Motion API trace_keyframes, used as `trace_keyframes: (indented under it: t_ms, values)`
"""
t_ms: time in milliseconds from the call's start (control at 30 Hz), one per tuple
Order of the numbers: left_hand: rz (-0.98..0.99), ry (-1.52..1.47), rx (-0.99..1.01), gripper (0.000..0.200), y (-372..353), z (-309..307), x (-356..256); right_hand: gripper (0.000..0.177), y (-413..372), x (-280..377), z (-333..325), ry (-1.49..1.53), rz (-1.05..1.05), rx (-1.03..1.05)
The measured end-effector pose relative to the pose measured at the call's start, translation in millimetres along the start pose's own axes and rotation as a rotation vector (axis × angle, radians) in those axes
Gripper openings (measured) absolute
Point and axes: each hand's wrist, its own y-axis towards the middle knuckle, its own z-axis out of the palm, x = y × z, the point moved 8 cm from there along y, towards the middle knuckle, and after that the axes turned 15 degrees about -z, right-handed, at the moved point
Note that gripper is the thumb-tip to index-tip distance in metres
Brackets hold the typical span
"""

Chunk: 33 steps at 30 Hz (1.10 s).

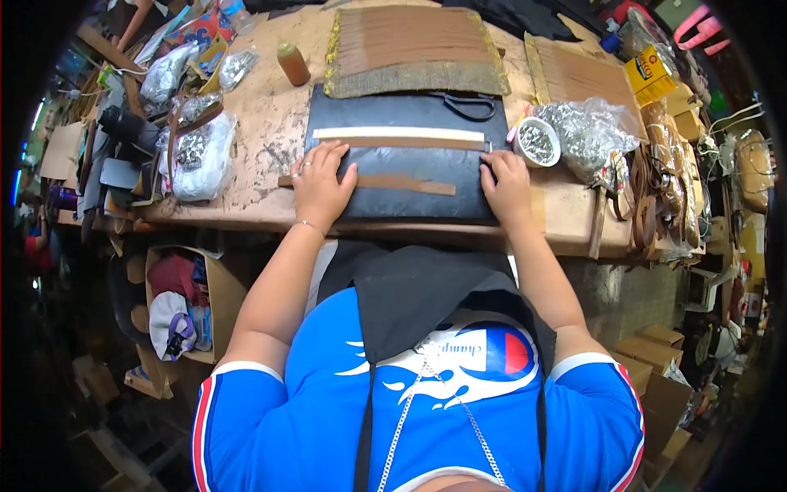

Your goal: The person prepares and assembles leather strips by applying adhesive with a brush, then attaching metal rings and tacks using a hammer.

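Note:
A long strip [402, 142], cream along its far edge and brown along its near edge, lies across a black board [393, 205]. My left hand [321, 182] rests palm down with fingers extended, its fingertips at the strip's left end. Under that hand runs a second, plain brown strip [402, 185], whose left end sticks out past my wrist side. My right hand [507, 187] is at the long strip's right end, fingers curled inward; whatever its fingertips pinch is too small to make out. Black looped handles [469, 105] lie on the board beyond the strips.
A stack of brown strips [418, 45] with yellow edging covers the board's far side. Right of the board stand a white cup [538, 143] of small metal pieces and a plastic bag [584, 135] of similar pieces. An amber bottle [293, 64] and filled bags [205, 156] stand left.

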Motion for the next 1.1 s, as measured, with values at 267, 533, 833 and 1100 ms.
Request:
trace_keyframes:
  t_ms: [267,533,833,1100]
  values:
    - [0.011,0.01,-0.007,0.037,-0.3,-0.1,-0.2,0.02,0.5,2.5,-0.6,-0.012,0.018,0.024]
    - [0.013,0.015,-0.012,0.037,-1.2,-2.4,-3.0,0.02,0.1,2.9,0.4,-0.023,0.023,0.038]
    - [0.019,0.017,-0.026,0.036,-1.4,-2.6,-2.8,0.019,0.9,3.9,0.5,-0.031,0.028,0.048]
    - [0.024,-0.002,-0.03,0.036,1.2,-8.3,-3.0,0.022,6.1,2.9,-2.1,-0.04,0.007,0.098]
